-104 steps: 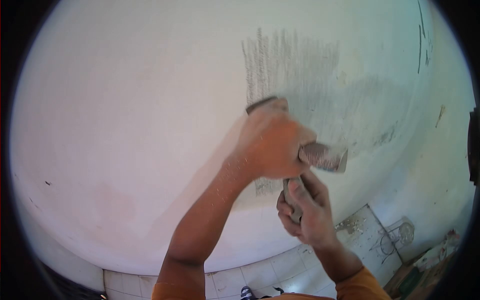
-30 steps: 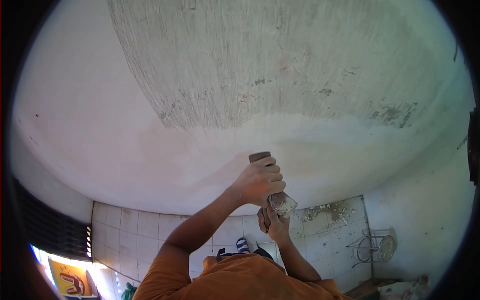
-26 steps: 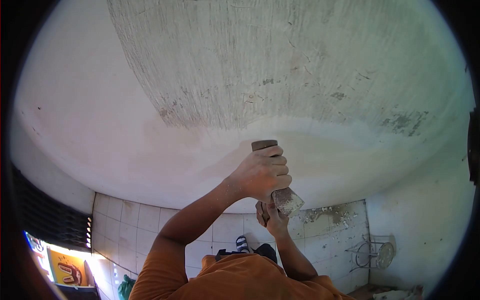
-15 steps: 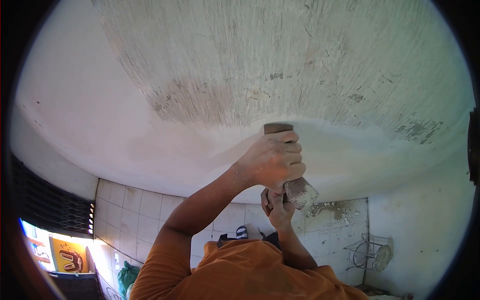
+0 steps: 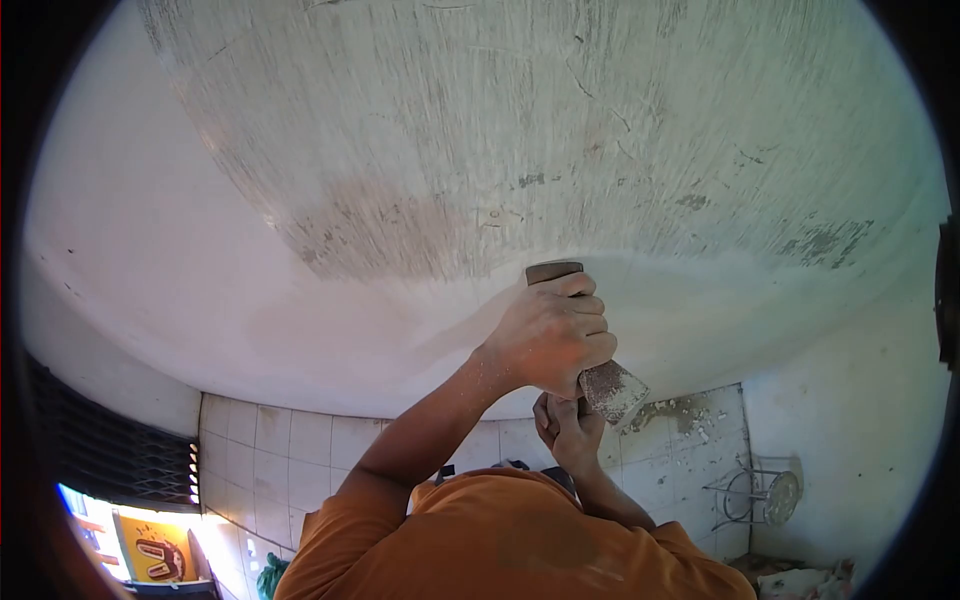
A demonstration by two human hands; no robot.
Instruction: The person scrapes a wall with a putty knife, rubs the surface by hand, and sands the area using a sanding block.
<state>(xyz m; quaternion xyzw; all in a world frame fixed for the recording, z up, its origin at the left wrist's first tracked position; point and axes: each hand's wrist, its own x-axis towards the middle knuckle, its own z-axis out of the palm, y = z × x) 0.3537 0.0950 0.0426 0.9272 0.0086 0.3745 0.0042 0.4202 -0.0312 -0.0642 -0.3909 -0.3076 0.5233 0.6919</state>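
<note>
My left hand (image 5: 555, 335) is closed round a flat, dusty scraper-like tool. Its brown upper end (image 5: 553, 272) shows above my fingers, against the pale wall surface. A wider grey piece (image 5: 612, 393), caked with white dust, sticks out below the same hand; whether both ends are one tool cannot be seen. Just beneath, my right hand (image 5: 577, 435) has curled fingers close to the dusty piece, and what they hold is hidden. The wall (image 5: 480, 120) is rough and streaked above, smoother and whiter around my hands.
White floor tiles (image 5: 270, 430) lie below, with pale crumbs (image 5: 690, 412) at the right. A round-seated metal stool (image 5: 782, 498) stands at the lower right. At the left are a dark lattice (image 5: 110, 430), a yellow picture panel (image 5: 155, 548) and a green bag (image 5: 270, 577).
The view has shifted, so the wall marks and floor appear lower. My hands and the dusty tool also sit slightly lower in view, with both hands still closed.
</note>
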